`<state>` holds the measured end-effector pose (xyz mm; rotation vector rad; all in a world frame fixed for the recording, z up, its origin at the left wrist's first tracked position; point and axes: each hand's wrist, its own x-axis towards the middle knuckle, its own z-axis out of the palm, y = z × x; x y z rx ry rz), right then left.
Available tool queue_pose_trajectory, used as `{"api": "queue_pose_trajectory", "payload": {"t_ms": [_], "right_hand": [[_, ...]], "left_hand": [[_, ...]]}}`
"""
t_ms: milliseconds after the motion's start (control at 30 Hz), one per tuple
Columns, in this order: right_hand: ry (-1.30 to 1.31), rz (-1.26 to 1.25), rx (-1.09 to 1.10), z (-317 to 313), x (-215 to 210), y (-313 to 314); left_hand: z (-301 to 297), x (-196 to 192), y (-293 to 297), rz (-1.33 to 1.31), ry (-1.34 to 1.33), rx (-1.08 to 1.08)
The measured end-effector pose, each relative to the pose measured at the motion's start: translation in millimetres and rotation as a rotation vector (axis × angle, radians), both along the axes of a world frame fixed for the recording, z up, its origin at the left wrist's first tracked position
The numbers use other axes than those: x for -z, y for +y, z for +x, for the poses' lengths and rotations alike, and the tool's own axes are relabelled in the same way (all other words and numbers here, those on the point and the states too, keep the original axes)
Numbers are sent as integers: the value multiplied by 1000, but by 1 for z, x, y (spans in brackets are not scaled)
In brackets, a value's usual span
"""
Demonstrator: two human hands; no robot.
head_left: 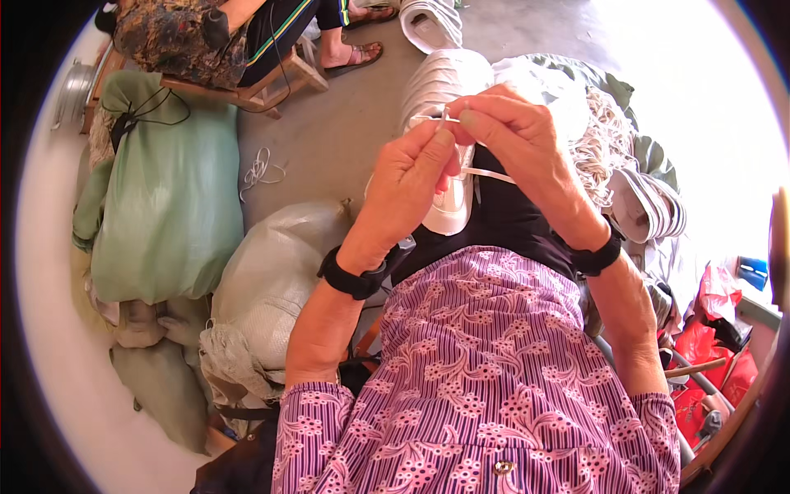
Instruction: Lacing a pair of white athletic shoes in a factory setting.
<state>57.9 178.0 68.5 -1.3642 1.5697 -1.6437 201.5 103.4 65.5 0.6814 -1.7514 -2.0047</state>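
A white shoe point(448, 210) rests toe toward me on my dark-trousered lap, its upper part hidden behind my hands. Above it, my left hand point(407, 173) pinches a white shoelace point(491, 174) between thumb and fingers. My right hand point(527, 136) is closed in a pinch on the same lace, its fingertips almost meeting those of the left. One length of the lace stretches from the shoe toward the right wrist. Just beyond my hands lies a row of nested pale shoe parts point(448, 76). The fingertips hide which end of the lace they grip.
To the right lie a heap of loose laces point(605, 136) and stacked grey-white shoe parts point(650, 206). A green sack point(169, 198) and a whitish sack point(276, 280) stand at the left. Another person sits on a wooden stool point(280, 89) at the far left. Red bags point(699, 354) lie lower right.
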Motion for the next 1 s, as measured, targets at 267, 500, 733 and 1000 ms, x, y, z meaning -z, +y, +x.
{"api": "queue_pose_trajectory", "payload": {"t_ms": [267,500,733,1000], "right_hand": [[-446,61,-274,5,-5,9],[-507,70,-286,6,-4,6],[-262,89,-180,-8,0,0],[534,141,-206,-105,-141,14]], "left_hand": [[-1,3,0,-115,-29,72],[2,-7,-5,-158,-133,108],[-6,3,-2,-126,21,47],[23,49,-29,-757,-52,-228]]}}
